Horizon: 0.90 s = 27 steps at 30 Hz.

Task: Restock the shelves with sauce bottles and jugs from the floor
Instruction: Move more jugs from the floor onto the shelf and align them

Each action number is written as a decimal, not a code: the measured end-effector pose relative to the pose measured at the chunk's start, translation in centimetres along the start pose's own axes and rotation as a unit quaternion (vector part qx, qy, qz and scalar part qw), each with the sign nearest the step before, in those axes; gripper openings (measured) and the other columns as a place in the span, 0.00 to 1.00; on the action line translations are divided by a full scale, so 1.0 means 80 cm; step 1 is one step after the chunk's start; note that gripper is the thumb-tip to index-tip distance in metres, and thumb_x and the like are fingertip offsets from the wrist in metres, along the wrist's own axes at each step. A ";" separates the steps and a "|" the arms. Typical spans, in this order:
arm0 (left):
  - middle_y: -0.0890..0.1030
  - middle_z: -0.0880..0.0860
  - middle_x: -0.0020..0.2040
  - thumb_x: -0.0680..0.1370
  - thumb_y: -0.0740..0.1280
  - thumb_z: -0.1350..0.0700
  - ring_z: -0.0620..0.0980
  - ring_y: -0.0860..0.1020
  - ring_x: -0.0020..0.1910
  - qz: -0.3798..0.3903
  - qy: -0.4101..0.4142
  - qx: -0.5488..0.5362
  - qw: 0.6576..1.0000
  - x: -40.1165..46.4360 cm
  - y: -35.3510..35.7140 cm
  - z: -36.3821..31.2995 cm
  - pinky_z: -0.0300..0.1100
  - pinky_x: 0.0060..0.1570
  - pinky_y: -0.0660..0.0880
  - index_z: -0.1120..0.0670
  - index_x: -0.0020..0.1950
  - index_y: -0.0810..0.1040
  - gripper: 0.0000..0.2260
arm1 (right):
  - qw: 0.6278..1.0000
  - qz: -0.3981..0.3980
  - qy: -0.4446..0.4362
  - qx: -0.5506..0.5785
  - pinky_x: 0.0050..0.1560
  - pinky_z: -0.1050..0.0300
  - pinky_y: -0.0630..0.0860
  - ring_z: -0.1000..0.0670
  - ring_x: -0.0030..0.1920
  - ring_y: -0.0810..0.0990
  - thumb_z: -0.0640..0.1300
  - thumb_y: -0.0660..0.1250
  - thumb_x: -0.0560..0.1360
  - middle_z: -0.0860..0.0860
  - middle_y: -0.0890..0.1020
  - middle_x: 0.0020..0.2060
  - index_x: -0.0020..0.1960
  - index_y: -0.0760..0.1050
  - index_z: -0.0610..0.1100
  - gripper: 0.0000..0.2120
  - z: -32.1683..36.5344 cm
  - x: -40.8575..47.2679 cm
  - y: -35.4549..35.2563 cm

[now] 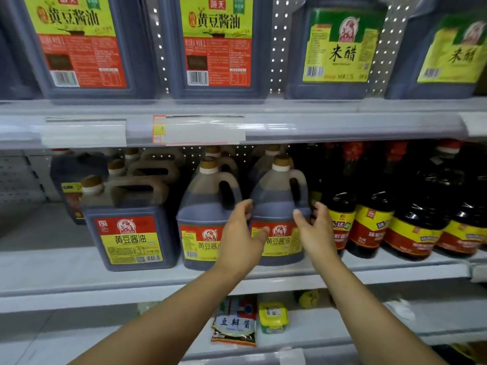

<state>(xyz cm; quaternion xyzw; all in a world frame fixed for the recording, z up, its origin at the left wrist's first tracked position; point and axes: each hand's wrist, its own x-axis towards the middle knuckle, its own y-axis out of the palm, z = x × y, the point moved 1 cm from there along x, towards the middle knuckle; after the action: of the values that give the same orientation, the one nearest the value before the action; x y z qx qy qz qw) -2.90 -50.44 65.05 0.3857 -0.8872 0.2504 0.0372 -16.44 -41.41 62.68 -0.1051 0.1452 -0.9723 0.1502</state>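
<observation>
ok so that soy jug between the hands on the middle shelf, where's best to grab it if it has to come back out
Probably by the loop handle on the upper right shoulder of the jug, coming from the front and above. It stands upright with the handle open toward the aisle, so fingers can hook through. Its sides are crowded: another jug to the left, dark bottles to the right.

Three jugs (279,219) stand left of bottles (369,219) on the middle shelf (79,275), larger jugs (210,46) above
</observation>
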 end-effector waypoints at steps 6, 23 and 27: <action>0.72 0.56 0.69 0.76 0.68 0.54 0.55 0.72 0.65 0.025 -0.025 0.076 0.996 0.041 0.015 -0.025 0.50 0.63 0.72 0.53 0.75 0.56 0.32 | 0.999 0.027 0.002 -0.029 0.52 0.53 0.73 0.40 0.56 0.77 0.47 0.63 0.78 0.41 0.79 0.57 0.63 0.72 0.41 0.16 0.018 0.054 -0.002; 0.71 0.52 0.68 0.73 0.71 0.60 0.54 0.73 0.64 0.045 -0.015 0.064 0.997 0.036 0.032 -0.012 0.52 0.60 0.76 0.45 0.76 0.51 0.39 | 0.979 -0.046 -0.106 -0.167 0.45 0.48 0.75 0.32 0.51 0.77 0.54 0.61 0.78 0.34 0.79 0.51 0.56 0.74 0.39 0.19 0.028 0.061 -0.013; 0.72 0.51 0.68 0.74 0.70 0.61 0.52 0.74 0.63 0.069 -0.031 0.055 0.996 0.035 0.023 -0.008 0.50 0.60 0.75 0.45 0.76 0.51 0.38 | 0.981 -0.014 -0.099 -0.164 0.45 0.51 0.72 0.33 0.52 0.77 0.52 0.61 0.78 0.35 0.79 0.51 0.58 0.73 0.38 0.18 0.034 0.057 -0.017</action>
<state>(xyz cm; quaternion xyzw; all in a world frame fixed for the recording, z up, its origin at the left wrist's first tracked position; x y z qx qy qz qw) -6.26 -50.93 65.57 0.3324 -0.8974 0.2886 -0.0291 -20.36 -42.28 66.41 -0.2261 0.2854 -0.9221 0.1312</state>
